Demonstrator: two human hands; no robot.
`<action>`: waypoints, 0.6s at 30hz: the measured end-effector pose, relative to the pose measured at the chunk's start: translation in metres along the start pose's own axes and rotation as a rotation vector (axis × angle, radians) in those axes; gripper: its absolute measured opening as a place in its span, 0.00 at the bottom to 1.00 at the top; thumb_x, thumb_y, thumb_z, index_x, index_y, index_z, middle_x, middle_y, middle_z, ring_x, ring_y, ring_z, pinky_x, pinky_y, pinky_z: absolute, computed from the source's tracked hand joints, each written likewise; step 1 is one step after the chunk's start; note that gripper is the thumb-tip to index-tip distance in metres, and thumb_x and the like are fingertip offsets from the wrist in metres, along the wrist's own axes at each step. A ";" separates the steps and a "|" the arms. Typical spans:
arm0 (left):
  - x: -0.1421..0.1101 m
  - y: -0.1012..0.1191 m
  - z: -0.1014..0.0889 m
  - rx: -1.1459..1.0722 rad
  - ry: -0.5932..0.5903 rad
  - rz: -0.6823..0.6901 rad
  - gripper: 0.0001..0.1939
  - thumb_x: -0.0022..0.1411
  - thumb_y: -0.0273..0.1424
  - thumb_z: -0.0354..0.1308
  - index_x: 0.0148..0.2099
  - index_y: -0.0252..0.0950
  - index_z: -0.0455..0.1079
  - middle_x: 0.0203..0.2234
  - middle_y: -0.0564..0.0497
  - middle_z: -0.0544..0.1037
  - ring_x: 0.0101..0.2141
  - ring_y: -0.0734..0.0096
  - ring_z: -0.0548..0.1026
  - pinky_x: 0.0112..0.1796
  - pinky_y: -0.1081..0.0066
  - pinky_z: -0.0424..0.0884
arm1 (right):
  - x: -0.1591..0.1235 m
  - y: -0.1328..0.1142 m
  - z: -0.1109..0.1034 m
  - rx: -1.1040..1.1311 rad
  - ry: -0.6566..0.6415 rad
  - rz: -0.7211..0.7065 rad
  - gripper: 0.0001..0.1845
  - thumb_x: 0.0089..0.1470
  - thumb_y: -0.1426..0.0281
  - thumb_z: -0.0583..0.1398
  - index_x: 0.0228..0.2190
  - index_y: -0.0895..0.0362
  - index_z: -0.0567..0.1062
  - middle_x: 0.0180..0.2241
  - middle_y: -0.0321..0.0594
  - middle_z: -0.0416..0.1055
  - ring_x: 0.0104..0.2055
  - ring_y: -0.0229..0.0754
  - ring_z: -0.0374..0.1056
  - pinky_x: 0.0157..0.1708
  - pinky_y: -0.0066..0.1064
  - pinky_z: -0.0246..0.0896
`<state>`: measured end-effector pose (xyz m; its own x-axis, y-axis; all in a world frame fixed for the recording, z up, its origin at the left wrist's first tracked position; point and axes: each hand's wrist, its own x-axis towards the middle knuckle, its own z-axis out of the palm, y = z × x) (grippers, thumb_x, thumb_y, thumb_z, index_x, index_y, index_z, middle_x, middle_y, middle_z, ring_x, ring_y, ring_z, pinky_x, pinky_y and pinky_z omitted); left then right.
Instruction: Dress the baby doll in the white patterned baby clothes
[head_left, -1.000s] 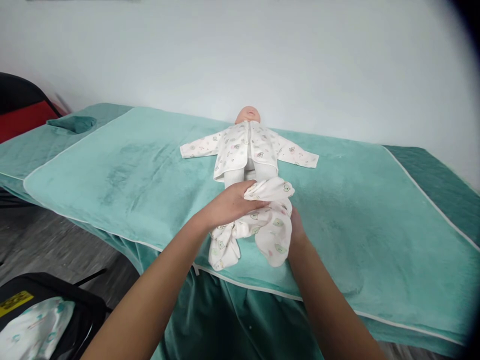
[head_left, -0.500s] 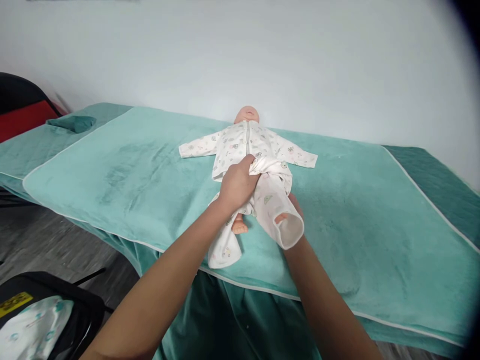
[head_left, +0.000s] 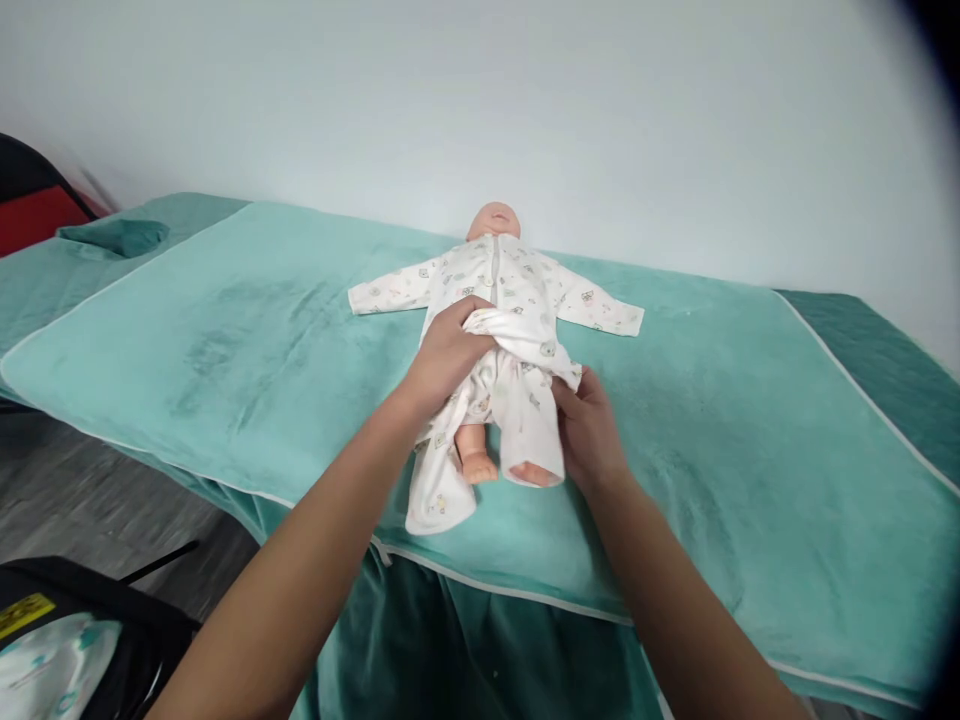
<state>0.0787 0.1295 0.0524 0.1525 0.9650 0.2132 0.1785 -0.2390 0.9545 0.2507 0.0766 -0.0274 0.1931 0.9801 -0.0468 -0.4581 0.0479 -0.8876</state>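
Observation:
A baby doll [head_left: 493, 220] lies on its back on a teal towel [head_left: 262, 340], dressed in a white printed top [head_left: 517, 280] with sleeves spread out. White printed trousers [head_left: 525, 410] are pulled up over its legs. My left hand [head_left: 442, 350] grips the bunched waistband at the doll's left hip. My right hand [head_left: 589, 430] holds the trouser side by the doll's other leg. One bare foot [head_left: 478, 467] sticks out between the legs; an empty trouser leg [head_left: 435, 495] lies beside it.
The towel covers a table with a teal skirt [head_left: 480, 640], set against a white wall. A folded dark teal cloth [head_left: 112, 237] lies at the far left. A black bag with printed fabric [head_left: 52, 665] sits on the floor at lower left.
Both hands have drawn the trousers up the doll from its feet to its hips. The doll's feet now show at the trouser bottoms. The camera has shifted slightly.

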 end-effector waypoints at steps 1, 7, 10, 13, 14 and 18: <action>-0.003 -0.001 -0.009 -0.082 -0.080 -0.054 0.08 0.52 0.28 0.62 0.37 0.37 0.72 0.29 0.55 0.75 0.33 0.70 0.72 0.37 0.71 0.68 | 0.005 -0.003 -0.003 -0.078 0.022 -0.031 0.14 0.48 0.68 0.69 0.35 0.52 0.71 0.33 0.30 0.74 0.33 0.37 0.70 0.36 0.31 0.66; -0.014 -0.029 -0.043 -0.597 -0.334 -0.240 0.20 0.51 0.33 0.70 0.46 0.38 0.73 0.35 0.51 0.78 0.33 0.69 0.77 0.37 0.69 0.73 | 0.034 -0.024 -0.009 -0.660 0.007 -0.284 0.09 0.52 0.70 0.63 0.38 0.54 0.74 0.39 0.35 0.74 0.39 0.40 0.67 0.38 0.32 0.61; -0.015 -0.049 -0.042 -0.742 -0.219 -0.230 0.19 0.53 0.38 0.69 0.45 0.39 0.73 0.35 0.51 0.78 0.34 0.68 0.77 0.39 0.67 0.74 | 0.049 -0.028 -0.004 -0.919 -0.011 -0.496 0.08 0.52 0.73 0.60 0.36 0.53 0.73 0.37 0.36 0.71 0.39 0.41 0.66 0.38 0.33 0.59; -0.016 -0.061 -0.040 -0.736 -0.139 -0.229 0.18 0.54 0.39 0.67 0.46 0.41 0.73 0.35 0.51 0.78 0.36 0.64 0.78 0.42 0.63 0.74 | 0.060 -0.023 -0.003 -1.066 -0.032 -0.682 0.09 0.51 0.75 0.59 0.36 0.52 0.71 0.36 0.37 0.68 0.38 0.43 0.64 0.38 0.35 0.59; -0.017 -0.063 -0.039 -0.734 -0.134 -0.222 0.17 0.55 0.38 0.67 0.46 0.41 0.73 0.35 0.51 0.77 0.36 0.64 0.78 0.42 0.63 0.74 | 0.061 -0.020 -0.003 -1.077 -0.041 -0.715 0.10 0.51 0.75 0.58 0.36 0.52 0.71 0.36 0.37 0.68 0.38 0.43 0.64 0.39 0.36 0.60; -0.019 -0.064 -0.040 -0.776 -0.148 -0.214 0.12 0.58 0.36 0.64 0.45 0.41 0.73 0.33 0.52 0.77 0.36 0.65 0.78 0.43 0.62 0.74 | 0.051 -0.024 0.003 -0.954 -0.127 -0.779 0.13 0.52 0.73 0.60 0.42 0.51 0.72 0.44 0.42 0.68 0.48 0.48 0.66 0.47 0.42 0.63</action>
<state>0.0251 0.1310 -0.0047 0.3275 0.9443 0.0318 -0.4969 0.1435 0.8558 0.2693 0.1259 -0.0068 0.0206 0.7675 0.6407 0.5665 0.5191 -0.6400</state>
